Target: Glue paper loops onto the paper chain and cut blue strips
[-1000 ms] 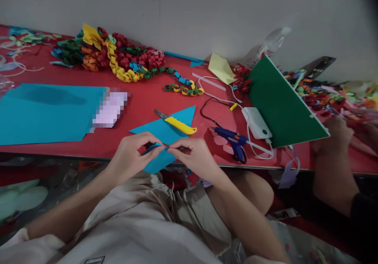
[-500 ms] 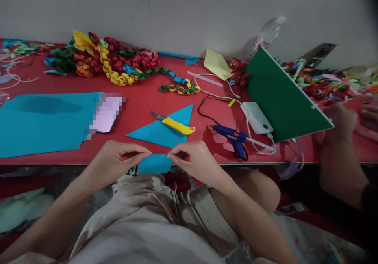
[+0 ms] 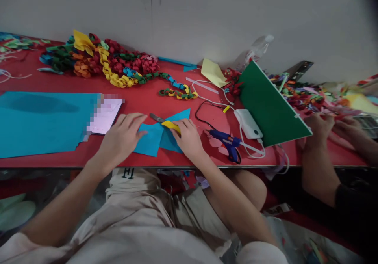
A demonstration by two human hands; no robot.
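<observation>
My right hand (image 3: 189, 138) has its fingers closed over the handle of a yellow-handled knife (image 3: 170, 125), whose grey blade points left. Under the knife lies a blue paper triangle (image 3: 173, 141), partly covered by my hand. A smaller blue piece of paper (image 3: 149, 142) rests on the red table, overlapping the triangle's left side. Beside it my left hand (image 3: 124, 136) is open, thumb and fingers apart, with the thumb near the paper's left edge. To the right of my right hand sits a blue glue gun (image 3: 226, 140) with a glue stick in it.
Blue sheets (image 3: 44, 126) and a phone (image 3: 108, 116) are on the left. Paper chains (image 3: 118, 65) pile up along the wall. A white power bank (image 3: 248, 124) with cables lies by a leaning green board (image 3: 270, 106). At right, another person's hands (image 3: 320, 128) handle paper.
Both hands have moved from the table's edge onto the table. The small blue paper, earlier pinched between them, now lies flat and looks larger. My right hand has taken hold of the knife.
</observation>
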